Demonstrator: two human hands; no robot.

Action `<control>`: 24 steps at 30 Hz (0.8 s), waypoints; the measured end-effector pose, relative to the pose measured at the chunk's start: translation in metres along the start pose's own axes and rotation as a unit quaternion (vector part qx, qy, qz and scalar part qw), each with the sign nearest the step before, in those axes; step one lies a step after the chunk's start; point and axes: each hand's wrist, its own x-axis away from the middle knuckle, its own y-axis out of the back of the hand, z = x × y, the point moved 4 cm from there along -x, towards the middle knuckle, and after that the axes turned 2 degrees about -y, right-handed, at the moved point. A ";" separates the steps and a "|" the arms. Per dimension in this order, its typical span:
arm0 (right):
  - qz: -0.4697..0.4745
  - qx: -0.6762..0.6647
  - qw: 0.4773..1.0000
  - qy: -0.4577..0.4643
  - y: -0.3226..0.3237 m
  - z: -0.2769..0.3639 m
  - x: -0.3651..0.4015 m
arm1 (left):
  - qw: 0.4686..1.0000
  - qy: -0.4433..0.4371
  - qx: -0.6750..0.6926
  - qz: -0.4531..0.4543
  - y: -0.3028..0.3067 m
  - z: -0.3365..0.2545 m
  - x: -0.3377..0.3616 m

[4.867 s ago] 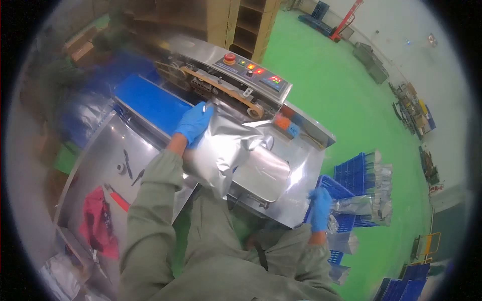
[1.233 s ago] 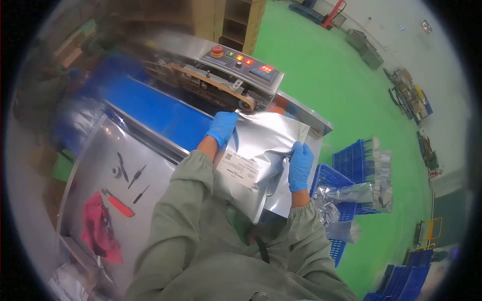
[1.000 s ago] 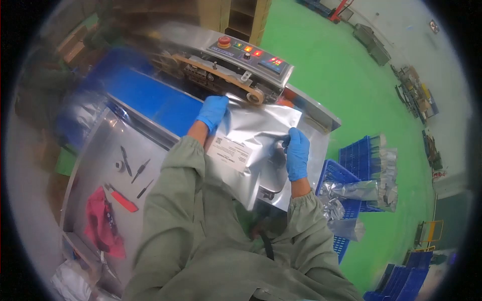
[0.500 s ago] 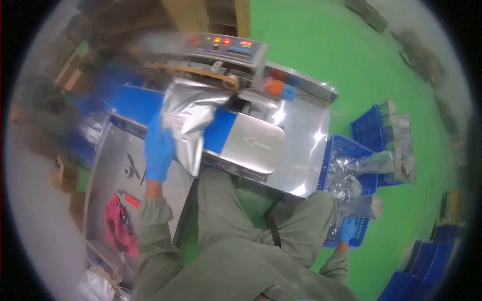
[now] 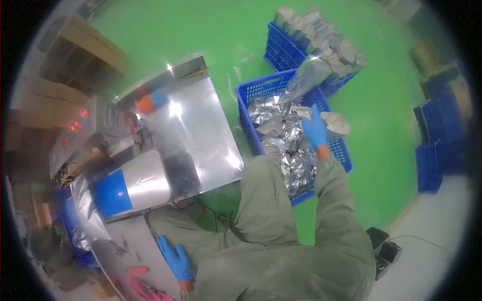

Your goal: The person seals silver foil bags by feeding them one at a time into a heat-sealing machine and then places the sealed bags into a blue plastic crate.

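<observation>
My right hand point(image 5: 315, 128), in a blue glove, is over a blue crate point(image 5: 243, 100) and closed on a silver foil bag point(image 5: 335, 124), which shows on both sides of the fingers. Below it, crumpled silver foil bags point(image 5: 292, 135) fill the crate, and one longer foil bag point(image 5: 307, 78) leans across its far corner. My left hand point(image 5: 175, 258), also blue-gloved, is empty with its fingers spread, beside my thigh at the edge of a metal tray point(image 5: 133, 231). Another foil bag point(image 5: 90, 213) lies at the machine's blue belt point(image 5: 113, 193), away from both hands.
The sealing machine point(image 5: 95, 125) with red lights stands left, joined to a steel table point(image 5: 211, 135). A second blue crate point(image 5: 283, 47) holds upright foil bags. Pink cloth point(image 5: 140, 286) lies in the tray. More blue crates point(image 5: 429, 165) stand far right.
The view has swung right. My left hand has let go of the foil bag at the belt and drawn back toward my body. My right hand has taken hold of a bag in the crate.
</observation>
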 end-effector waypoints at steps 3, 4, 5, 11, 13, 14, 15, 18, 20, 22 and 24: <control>-0.077 0.083 0.990 0.080 -0.026 -0.038 -0.119 | 0.999 0.020 0.028 -0.006 0.016 0.009 -0.006; -0.018 0.161 0.982 0.094 -0.031 -0.041 -0.151 | 0.998 0.047 0.041 -0.025 0.006 0.022 0.004; -0.065 0.036 0.997 0.018 -0.011 -0.019 -0.151 | 0.996 0.072 0.036 -0.045 0.007 0.023 0.005; 0.013 0.050 0.998 0.020 -0.017 -0.045 -0.233 | 0.997 0.067 0.021 -0.029 0.017 -0.024 0.007; 0.049 0.133 0.990 0.010 -0.023 -0.050 -0.242 | 0.996 0.063 0.014 -0.055 0.019 -0.034 0.010; -0.012 0.011 0.998 0.056 -0.014 -0.026 -0.221 | 0.998 0.032 0.009 -0.054 0.019 -0.040 0.007; -0.007 0.030 0.998 0.057 -0.008 -0.021 -0.218 | 0.997 0.042 0.012 -0.067 0.020 -0.043 0.004; -0.016 0.032 0.997 0.072 0.007 0.016 -0.215 | 0.999 0.009 0.024 -0.040 0.029 -0.065 -0.021; -0.035 0.012 0.996 0.082 0.032 0.052 -0.187 | 0.984 -0.139 0.101 -0.045 0.036 -0.101 -0.045; -0.054 -0.232 0.965 0.111 0.070 0.122 -0.138 | 0.963 -0.218 0.157 -0.037 0.035 -0.140 -0.076; -0.043 -0.290 0.948 0.124 0.104 0.173 -0.093 | 0.935 -0.300 0.187 -0.042 0.032 -0.191 -0.109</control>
